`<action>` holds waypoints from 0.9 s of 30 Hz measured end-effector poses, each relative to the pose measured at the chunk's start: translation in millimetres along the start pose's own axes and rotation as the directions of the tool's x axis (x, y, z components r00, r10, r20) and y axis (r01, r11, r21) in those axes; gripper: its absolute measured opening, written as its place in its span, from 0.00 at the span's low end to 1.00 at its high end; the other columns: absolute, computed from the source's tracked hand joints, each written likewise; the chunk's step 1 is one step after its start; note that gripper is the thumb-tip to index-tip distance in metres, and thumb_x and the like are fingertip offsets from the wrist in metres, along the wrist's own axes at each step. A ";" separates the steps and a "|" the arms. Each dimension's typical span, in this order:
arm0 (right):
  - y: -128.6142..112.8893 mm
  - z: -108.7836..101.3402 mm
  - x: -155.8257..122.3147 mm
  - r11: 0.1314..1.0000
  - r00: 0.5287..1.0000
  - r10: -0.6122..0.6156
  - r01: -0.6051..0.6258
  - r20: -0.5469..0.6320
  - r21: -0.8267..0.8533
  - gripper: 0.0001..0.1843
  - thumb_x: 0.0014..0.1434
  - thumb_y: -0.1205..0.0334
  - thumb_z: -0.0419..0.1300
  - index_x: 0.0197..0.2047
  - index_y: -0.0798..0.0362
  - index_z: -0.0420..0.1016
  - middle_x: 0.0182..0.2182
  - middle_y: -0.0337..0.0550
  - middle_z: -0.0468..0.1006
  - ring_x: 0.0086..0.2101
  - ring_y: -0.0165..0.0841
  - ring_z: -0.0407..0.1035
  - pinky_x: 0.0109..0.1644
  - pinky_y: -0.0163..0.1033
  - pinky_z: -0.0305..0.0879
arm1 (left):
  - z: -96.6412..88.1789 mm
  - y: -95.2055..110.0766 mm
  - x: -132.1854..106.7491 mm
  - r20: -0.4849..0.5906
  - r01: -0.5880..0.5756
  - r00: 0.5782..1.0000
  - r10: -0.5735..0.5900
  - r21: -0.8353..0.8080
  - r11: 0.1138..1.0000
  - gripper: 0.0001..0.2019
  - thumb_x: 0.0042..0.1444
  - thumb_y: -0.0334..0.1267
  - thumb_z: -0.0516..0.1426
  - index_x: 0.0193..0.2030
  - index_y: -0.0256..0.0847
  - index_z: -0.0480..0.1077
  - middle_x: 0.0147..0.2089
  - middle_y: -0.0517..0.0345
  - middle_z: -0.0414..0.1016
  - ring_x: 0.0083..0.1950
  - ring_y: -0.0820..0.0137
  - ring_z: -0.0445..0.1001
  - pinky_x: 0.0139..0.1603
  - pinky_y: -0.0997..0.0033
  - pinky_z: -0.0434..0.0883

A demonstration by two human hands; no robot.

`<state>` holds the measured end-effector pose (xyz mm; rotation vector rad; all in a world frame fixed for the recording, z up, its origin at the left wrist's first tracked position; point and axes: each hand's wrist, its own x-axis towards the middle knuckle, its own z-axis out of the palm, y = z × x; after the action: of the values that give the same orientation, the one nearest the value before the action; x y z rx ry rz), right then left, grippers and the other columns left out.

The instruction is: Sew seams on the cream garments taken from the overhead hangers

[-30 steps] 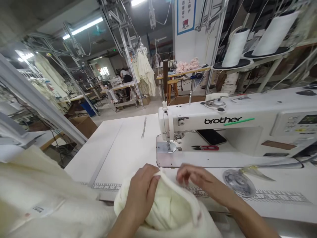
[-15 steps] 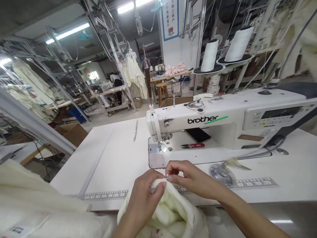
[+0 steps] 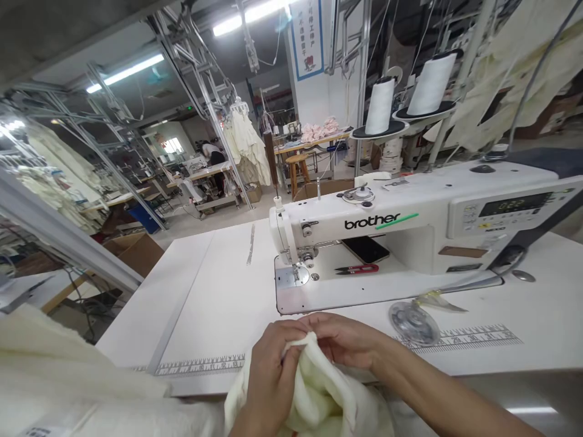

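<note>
A cream fabric piece (image 3: 319, 388) hangs in folds over the table's front edge, its upper edge bunched to a peak. My left hand (image 3: 276, 364) is closed on that edge, thumb pressed against the folded cloth. Behind the peak, my right hand (image 3: 341, 340) meets the left; its fingers curl around the far side of the cloth, with their tips partly hidden. Just beyond both hands stands a white sewing machine (image 3: 423, 224); its needle area and metal plate (image 3: 291, 291) are bare of cloth.
Red thread snips (image 3: 357, 269) and a phone (image 3: 365, 249) lie under the machine arm. A clear round case (image 3: 413, 321) sits right of my hands, near a printed ruler strip (image 3: 473, 338). More cream cloth (image 3: 68, 358) is piled at left. Thread cones (image 3: 380, 106) stand behind.
My right hand has moved down and behind the cloth's edge, closer to my left hand. The cloth's top is now pulled into a peak. The machine's display now shows lit digits.
</note>
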<state>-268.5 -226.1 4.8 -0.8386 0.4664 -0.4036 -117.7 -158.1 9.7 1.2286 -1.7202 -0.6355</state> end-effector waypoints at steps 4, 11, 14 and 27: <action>5.4 8.3 -8.8 0.973 0.970 -0.215 0.204 -0.109 -0.107 0.15 0.55 0.53 0.61 0.30 0.57 0.65 0.25 0.36 0.62 0.26 0.26 0.56 0.32 0.30 0.54 | 0.5 -4.9 0.0 -0.087 0.108 0.991 -0.105 0.023 0.994 0.06 0.58 0.36 0.48 0.35 0.42 0.66 0.41 0.55 0.73 0.45 0.70 0.71 0.45 0.71 0.68; 26.5 40.9 -18.3 0.804 0.775 -0.547 0.381 -0.315 -0.457 0.18 0.54 0.47 0.61 0.38 0.53 0.65 0.32 0.38 0.67 0.34 0.33 0.60 0.38 0.35 0.58 | 7.0 -15.8 2.6 -0.255 0.083 0.966 -0.044 0.142 0.986 0.08 0.56 0.33 0.48 0.38 0.42 0.67 0.42 0.54 0.72 0.46 0.68 0.70 0.46 0.68 0.67; 13.8 34.9 -18.2 0.777 0.783 -0.536 0.312 -0.314 -0.547 0.12 0.59 0.52 0.56 0.35 0.53 0.67 0.29 0.37 0.68 0.31 0.32 0.61 0.32 0.33 0.57 | 7.1 -9.2 10.9 -0.244 0.234 0.938 -0.244 -0.070 0.970 0.07 0.55 0.36 0.52 0.40 0.42 0.66 0.41 0.55 0.70 0.44 0.69 0.69 0.45 0.70 0.67; -7.0 -39.2 26.7 0.552 0.692 -0.657 0.172 -0.299 -0.816 0.09 0.58 0.56 0.55 0.32 0.52 0.69 0.29 0.36 0.71 0.31 0.32 0.65 0.31 0.33 0.56 | -16.6 -48.5 89.3 0.347 0.459 0.861 -0.371 -0.221 0.860 0.11 0.52 0.43 0.56 0.37 0.38 0.68 0.33 0.59 0.69 0.33 0.74 0.67 0.33 0.77 0.63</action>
<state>-268.8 -267.9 -18.7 -1.6816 1.0511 -1.0131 -89.7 -257.1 11.4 1.3494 -1.5140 -1.3523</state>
